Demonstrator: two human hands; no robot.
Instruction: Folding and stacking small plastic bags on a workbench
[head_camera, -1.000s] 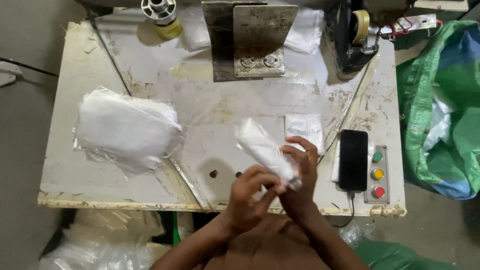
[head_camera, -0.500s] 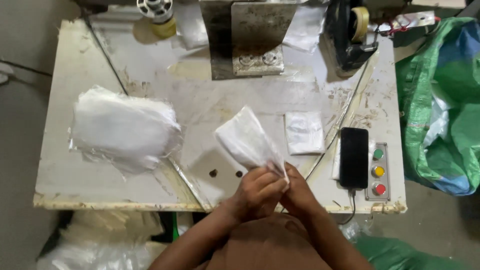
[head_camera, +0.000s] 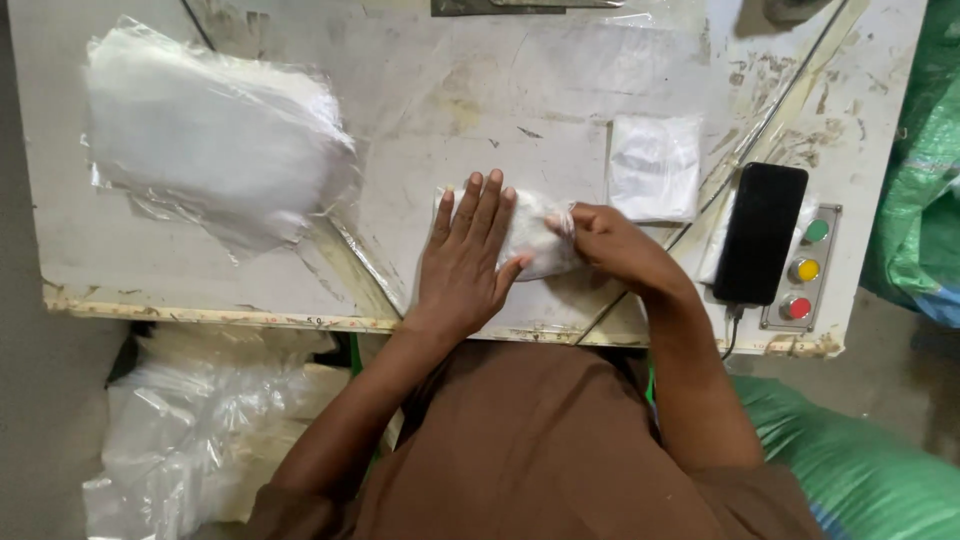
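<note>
A: Where is the small white packet (head_camera: 535, 235) now?

B: Flat on the surface (head_camera: 420, 110), near the front edge, a little right of the middle. A second ago it was held up in the air between both hands; now it lies down and is pressed.

A: How do the hands sit on it?

B: The left hand (head_camera: 470, 255) lies on top, palm down, fingers spread and pointing toward the far edge. That grip is apart, not curled round anything, only pressing. The right hand (head_camera: 610, 245) comes in from the right, and its fingers are drawn together, pinching the packet's right end.

A: So what does the change tell you?

B: I judge the lifting and fiddling is done, and the work has moved on to flattening or folding the packet against the surface. It looks puffy under the palm, so it may hold air or soft filling.

A: What else is about?

B: A finished-looking flat white packet (head_camera: 655, 165) lies just beyond the right hand, toward the far edge. A loose heap of clear plastic bags (head_camera: 210, 135) takes up the left part of the surface, well apart from the hands. A dark phone (head_camera: 760, 235) rests near the right edge, partly over a control box (head_camera: 805, 270) with green, yellow and red buttons. A thin cable (head_camera: 770, 115) runs slantwise toward the far right corner. More plastic bags (head_camera: 190, 430) sit below the front edge, and a green sack (head_camera: 850, 460) stands to the right of the person.
</note>
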